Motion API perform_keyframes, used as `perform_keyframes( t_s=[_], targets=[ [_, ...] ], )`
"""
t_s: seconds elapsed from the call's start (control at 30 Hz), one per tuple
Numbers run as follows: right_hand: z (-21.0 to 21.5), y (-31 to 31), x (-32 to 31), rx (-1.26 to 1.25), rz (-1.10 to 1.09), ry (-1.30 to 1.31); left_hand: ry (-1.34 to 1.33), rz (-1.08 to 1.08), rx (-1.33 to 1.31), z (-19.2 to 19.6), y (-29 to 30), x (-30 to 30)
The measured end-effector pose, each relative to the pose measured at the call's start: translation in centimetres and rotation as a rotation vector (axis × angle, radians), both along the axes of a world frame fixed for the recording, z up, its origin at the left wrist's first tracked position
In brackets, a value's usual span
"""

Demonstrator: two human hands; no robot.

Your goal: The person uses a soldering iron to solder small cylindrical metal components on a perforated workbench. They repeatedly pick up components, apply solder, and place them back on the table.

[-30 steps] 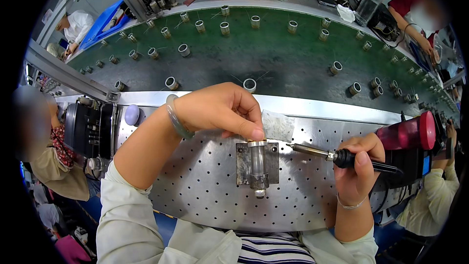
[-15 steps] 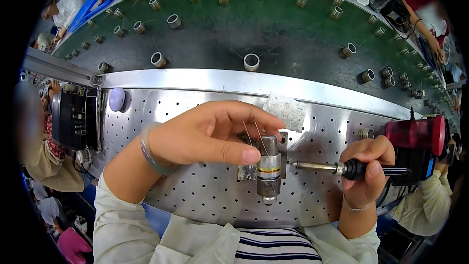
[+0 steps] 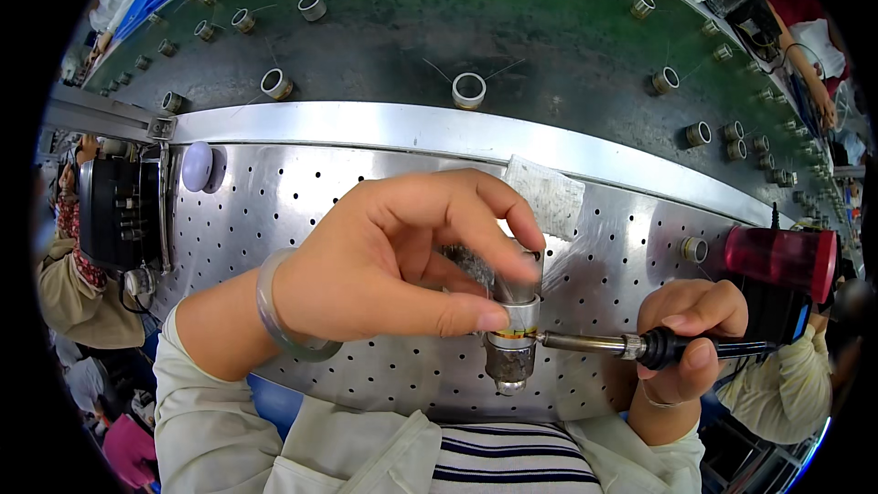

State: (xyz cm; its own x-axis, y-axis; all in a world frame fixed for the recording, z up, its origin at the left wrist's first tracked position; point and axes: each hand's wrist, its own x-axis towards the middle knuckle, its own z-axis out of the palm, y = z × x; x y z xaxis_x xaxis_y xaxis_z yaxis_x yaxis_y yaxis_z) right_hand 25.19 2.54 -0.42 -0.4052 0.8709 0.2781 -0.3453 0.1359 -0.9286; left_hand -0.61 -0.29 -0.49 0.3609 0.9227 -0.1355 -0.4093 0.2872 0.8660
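Observation:
A short silver metal ring with a yellow band sits on an upright-looking metal post fixture in front of me. My left hand curls around its upper left side, thumb tip at the ring's edge and the blurred index fingertip by the post's top. What its fingers hold is hidden; the thin wires can hardly be made out. My right hand is closed around the black handle of a soldering iron. The iron points left, its tip at the yellow band on the ring's right side.
A perforated metal worktop lies under my hands. Beyond a metal rail, a green conveyor belt carries several similar rings with wires. A whitish pad, a purple knob, a loose ring and a red translucent cylinder stand around.
The soldering iron's tip has come to the ring's yellow band. My left fingers have bent down over the post, and the wires that stood up there barely show. The view has shifted slightly.

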Motion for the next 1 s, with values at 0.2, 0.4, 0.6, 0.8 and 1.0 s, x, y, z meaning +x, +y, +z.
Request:
perform_keyframes(
  t_s=[0.2, 0.4, 0.6, 0.8, 1.0],
  targets=[
    [0.0, -0.3, 0.3, -0.108, -0.025, 0.107, 0.004, -0.098, 0.12, -0.5, 0.1, -0.1],
    [0.1, -0.2, 0.5, -0.079, 0.0, 0.081, 0.005, -0.03, 0.098, -0.7, -0.2, 0.2],
    [-0.2, -0.3, 0.9, 0.007, -0.017, 0.056, 0.072, -0.065, 0.115, -0.2, -0.2, 0.0],
    [-0.3, -0.1, 0.8, 0.001, 0.0, 0.056, 0.063, -0.06, 0.145, -0.3, -0.2, 0.0],
    [-0.5, 0.1, 0.8, 0.023, 0.018, 0.059, 0.062, -0.063, 0.145, -0.4, -0.1, 0.0]
  ],
)
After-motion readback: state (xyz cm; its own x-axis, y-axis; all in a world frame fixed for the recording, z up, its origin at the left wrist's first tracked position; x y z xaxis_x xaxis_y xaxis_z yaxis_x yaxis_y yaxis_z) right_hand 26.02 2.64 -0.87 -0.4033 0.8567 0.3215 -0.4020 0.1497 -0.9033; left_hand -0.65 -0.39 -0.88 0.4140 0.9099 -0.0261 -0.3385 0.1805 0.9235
